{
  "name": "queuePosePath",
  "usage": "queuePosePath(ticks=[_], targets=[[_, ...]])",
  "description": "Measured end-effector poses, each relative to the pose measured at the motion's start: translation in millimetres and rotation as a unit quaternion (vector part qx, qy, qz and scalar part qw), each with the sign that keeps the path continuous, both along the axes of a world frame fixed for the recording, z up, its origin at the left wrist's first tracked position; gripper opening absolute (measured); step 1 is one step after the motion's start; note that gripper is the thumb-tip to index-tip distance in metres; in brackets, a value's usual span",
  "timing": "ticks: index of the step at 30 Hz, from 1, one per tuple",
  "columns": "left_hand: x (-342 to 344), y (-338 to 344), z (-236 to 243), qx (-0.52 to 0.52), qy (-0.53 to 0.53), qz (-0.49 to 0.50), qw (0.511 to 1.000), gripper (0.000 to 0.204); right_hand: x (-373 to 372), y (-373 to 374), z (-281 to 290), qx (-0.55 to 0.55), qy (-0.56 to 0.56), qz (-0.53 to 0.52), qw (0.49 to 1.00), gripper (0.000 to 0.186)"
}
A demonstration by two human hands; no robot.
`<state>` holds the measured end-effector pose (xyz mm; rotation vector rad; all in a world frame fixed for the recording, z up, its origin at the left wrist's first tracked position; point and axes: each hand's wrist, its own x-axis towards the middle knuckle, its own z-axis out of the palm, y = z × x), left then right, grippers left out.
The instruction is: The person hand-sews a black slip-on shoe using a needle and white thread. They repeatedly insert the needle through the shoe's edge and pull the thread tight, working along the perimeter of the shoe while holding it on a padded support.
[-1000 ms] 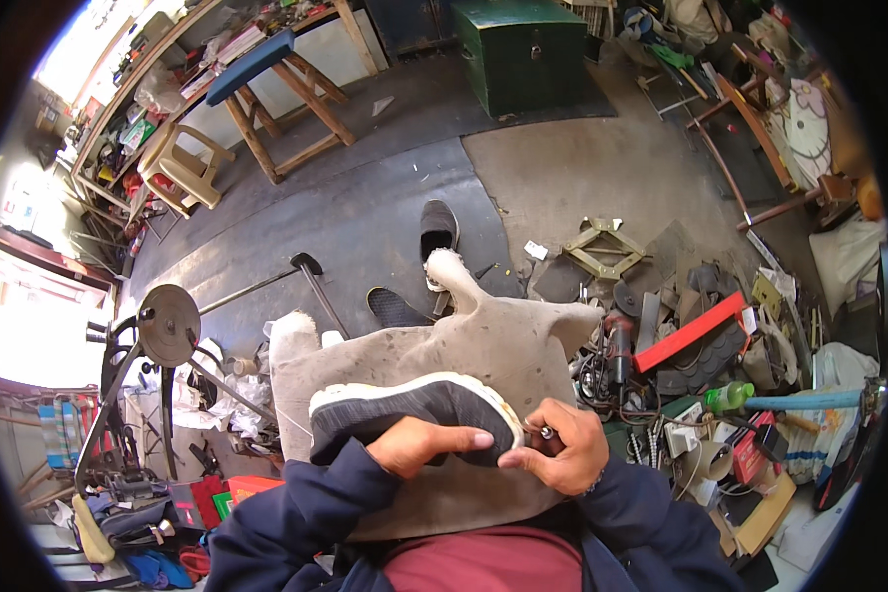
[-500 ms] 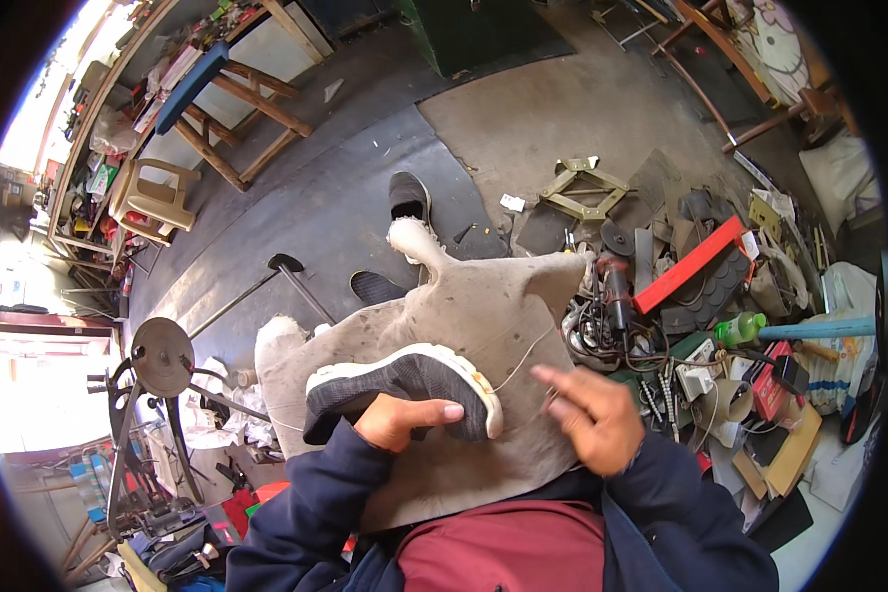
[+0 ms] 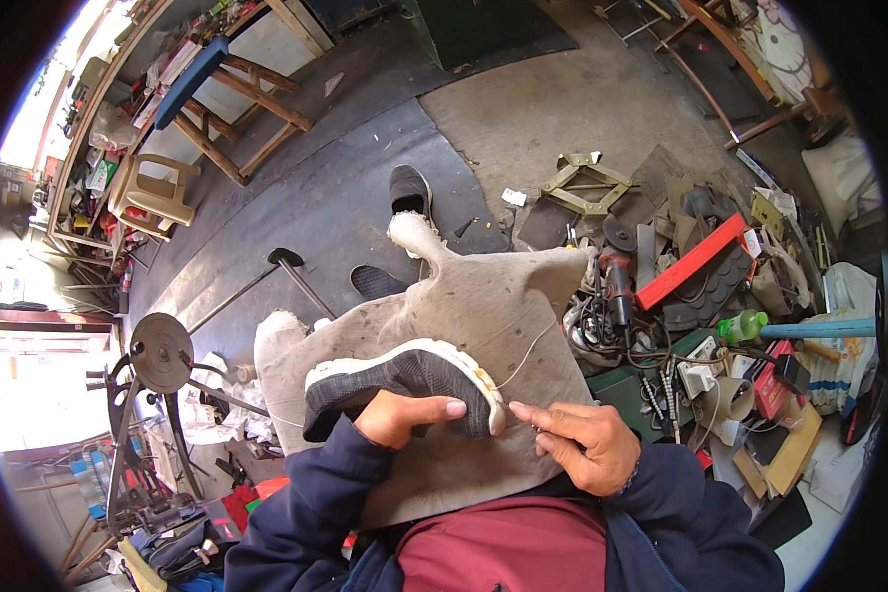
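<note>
Above the apron (image 3: 503,306), the shoe (image 3: 400,377) runs left to right, its right end bending toward the person and its white sole (image 3: 434,348) edge facing away; I cannot tell which end is the toe. The left hand (image 3: 397,418) clasps it firmly. Just beside the right end, the right hand (image 3: 587,442) is half curled, forefinger out; its hold is unclear. Thread (image 3: 534,355) curves over the apron.

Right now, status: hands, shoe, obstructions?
Left hand gripping dark shoe. Right hand by its right end, grip unclear. Pale thread curves over lap cloth, possible snag.
</note>
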<state>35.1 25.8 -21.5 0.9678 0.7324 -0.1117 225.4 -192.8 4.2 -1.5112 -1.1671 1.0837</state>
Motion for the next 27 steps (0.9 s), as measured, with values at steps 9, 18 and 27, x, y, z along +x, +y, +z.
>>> queuePosePath(ticks=[9, 18, 27], targets=[[2, 3, 6, 0.029, 0.032, -0.029, 0.999, 0.04, 11, 5, 13, -0.059, -0.014, 0.052, 0.997, 0.046], [12, 1, 38, 0.052, 0.024, -0.077, 0.995, 0.036, 53, 37, 10, -0.208, 0.145, 0.156, 0.955, 0.034], [15, -7, 39, 0.04, 0.118, -0.11, 0.986, 0.043, 48, 56, 19, -0.24, 0.038, 0.161, 0.957, 0.03]])
